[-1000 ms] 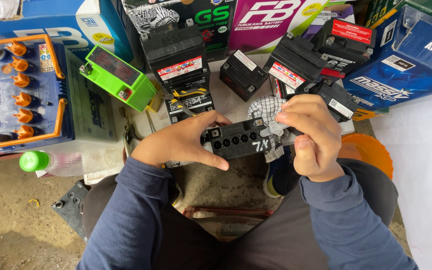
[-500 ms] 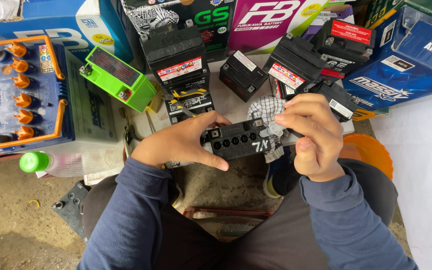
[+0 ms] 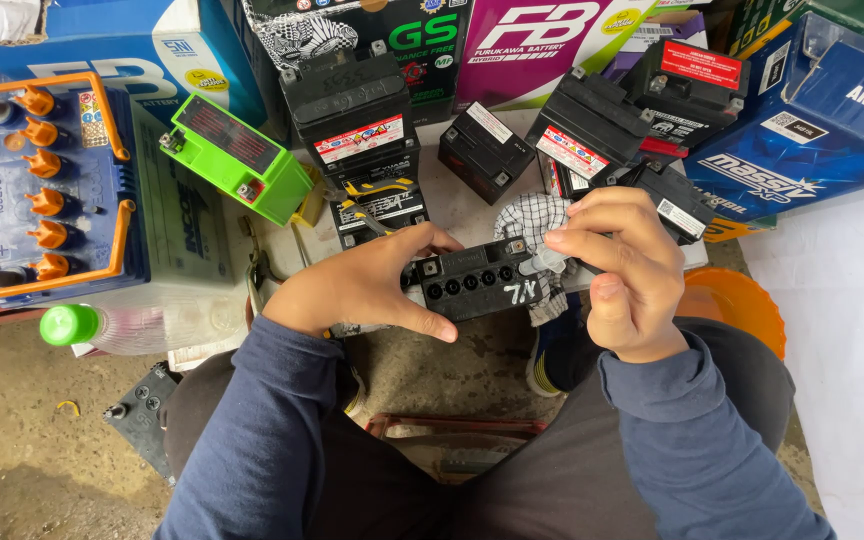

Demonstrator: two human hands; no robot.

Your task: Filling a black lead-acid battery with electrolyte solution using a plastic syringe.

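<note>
1. Small black box-shaped battery with a row of round filler holes [image 3: 477, 285] sits between both hands, long axis running left to right.
2. Left hand [image 3: 367, 285] is clamped on its left end, thumb along the near side.
3. Right hand [image 3: 617, 270] is at the right end, fingers pinched shut on a small clear plastic piece [image 3: 544, 262] touching the top.
4. Just beyond the right hand: a checked cloth [image 3: 532, 215], then more black batteries.

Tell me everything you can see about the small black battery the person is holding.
The small black battery is a boxy, plastic-looking block with a row of round filler holes, a terminal at its corner and white handwritten marks. It is held level above the lap. The left hand grips its left end; the right hand meets its right end, beside a checked cloth.
</note>
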